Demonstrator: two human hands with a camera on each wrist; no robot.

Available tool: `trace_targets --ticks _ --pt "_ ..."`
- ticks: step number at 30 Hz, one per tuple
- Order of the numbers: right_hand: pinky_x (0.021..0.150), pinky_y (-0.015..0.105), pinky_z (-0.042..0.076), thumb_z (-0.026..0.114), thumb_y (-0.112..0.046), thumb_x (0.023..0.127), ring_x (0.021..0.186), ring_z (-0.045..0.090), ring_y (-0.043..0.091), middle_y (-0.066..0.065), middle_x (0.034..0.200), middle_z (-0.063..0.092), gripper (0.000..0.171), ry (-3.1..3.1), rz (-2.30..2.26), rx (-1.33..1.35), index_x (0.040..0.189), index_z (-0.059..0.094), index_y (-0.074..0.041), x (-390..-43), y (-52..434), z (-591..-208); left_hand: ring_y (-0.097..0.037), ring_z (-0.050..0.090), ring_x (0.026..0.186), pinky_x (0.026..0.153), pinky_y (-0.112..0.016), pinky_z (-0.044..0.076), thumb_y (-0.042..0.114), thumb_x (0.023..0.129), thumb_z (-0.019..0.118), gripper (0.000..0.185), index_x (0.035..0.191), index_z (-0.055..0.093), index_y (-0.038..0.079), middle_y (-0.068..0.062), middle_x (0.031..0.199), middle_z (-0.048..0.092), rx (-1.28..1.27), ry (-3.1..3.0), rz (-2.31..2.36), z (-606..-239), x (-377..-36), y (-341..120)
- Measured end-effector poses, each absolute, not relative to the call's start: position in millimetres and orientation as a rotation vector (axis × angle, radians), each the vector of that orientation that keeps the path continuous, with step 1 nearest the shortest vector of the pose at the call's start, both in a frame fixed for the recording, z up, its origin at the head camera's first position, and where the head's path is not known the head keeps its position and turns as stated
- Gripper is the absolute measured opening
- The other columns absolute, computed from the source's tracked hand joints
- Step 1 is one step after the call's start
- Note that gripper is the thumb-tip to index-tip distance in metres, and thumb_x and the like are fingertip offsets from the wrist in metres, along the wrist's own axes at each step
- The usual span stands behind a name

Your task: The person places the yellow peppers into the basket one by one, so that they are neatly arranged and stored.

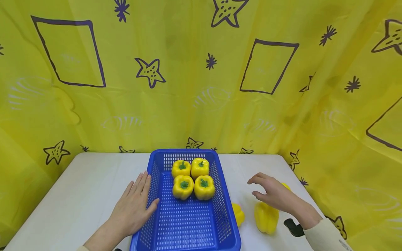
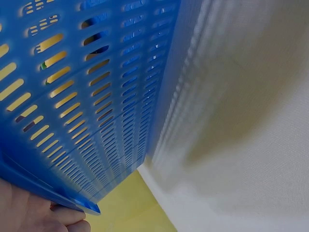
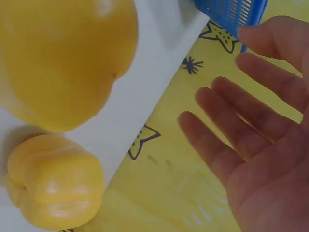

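A blue plastic basket [image 1: 186,230] with slotted walls stands in the middle of the table. Several yellow bell peppers [image 1: 204,187] with green stems sit stem-up together in its far right part. My left hand [image 1: 130,207] rests on the basket's left rim, fingers extended, thumb over the inner side. To the right of the basket my right hand [image 1: 272,191] hovers with fingers spread and nothing in them. Just below it lies a yellow bell pepper [image 1: 266,218]; another pepper [image 1: 285,185] is mostly hidden behind the hand. In the right wrist view two peppers [image 3: 55,181] appear beside the open palm.
One more yellow bell pepper [image 1: 238,214] lies against the basket's right side, partly covered by its rim. A black object [image 1: 293,228] shows by the right wrist. The white table [image 1: 84,195] is bordered by a yellow patterned curtain [image 1: 176,108] behind and at both sides.
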State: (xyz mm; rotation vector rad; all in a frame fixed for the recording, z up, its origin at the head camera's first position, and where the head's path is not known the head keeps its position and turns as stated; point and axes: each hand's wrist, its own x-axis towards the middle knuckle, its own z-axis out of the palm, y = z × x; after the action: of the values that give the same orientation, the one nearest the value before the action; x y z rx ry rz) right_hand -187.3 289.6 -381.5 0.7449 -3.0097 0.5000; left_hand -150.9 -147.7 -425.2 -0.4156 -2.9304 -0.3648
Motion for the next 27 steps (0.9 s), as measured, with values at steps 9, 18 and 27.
trace_targets --ticks 9,18,27 --pt "0.085 0.041 0.057 0.072 -0.019 0.089 0.103 0.064 0.027 0.004 0.114 0.065 0.023 -3.205 0.558 0.637 0.111 0.069 -0.012 -179.8 298.6 -392.0 -0.042 0.023 0.15 0.121 -0.061 0.02 0.044 0.099 0.051 0.077 0.153 0.027 -0.006 -0.025 0.161 0.026 -0.414 -2.928 -0.359 -426.5 -150.5 -147.9" --pt "0.083 0.041 0.057 0.072 -0.027 0.09 0.096 0.061 0.02 0.004 0.11 0.067 0.031 -3.33 0.67 0.602 0.113 0.069 -0.006 -176.7 305.7 -402.0 -0.043 0.022 0.15 0.12 -0.062 0.02 0.044 0.099 0.051 0.077 0.153 0.027 -0.006 -0.025 0.161 0.026 -0.407 -2.937 -0.368 -426.3 -149.5 -148.2" --pt "0.094 0.054 0.053 0.074 -0.026 0.087 0.103 0.062 0.023 0.01 0.118 0.066 0.04 -3.373 0.691 0.488 0.119 0.066 -0.004 -174.1 305.2 -407.3 -0.042 0.023 0.15 0.121 -0.061 0.02 0.044 0.099 0.051 0.077 0.153 0.027 -0.006 -0.024 0.161 0.026 -0.409 -2.924 -0.367 -427.1 -151.3 -147.4"
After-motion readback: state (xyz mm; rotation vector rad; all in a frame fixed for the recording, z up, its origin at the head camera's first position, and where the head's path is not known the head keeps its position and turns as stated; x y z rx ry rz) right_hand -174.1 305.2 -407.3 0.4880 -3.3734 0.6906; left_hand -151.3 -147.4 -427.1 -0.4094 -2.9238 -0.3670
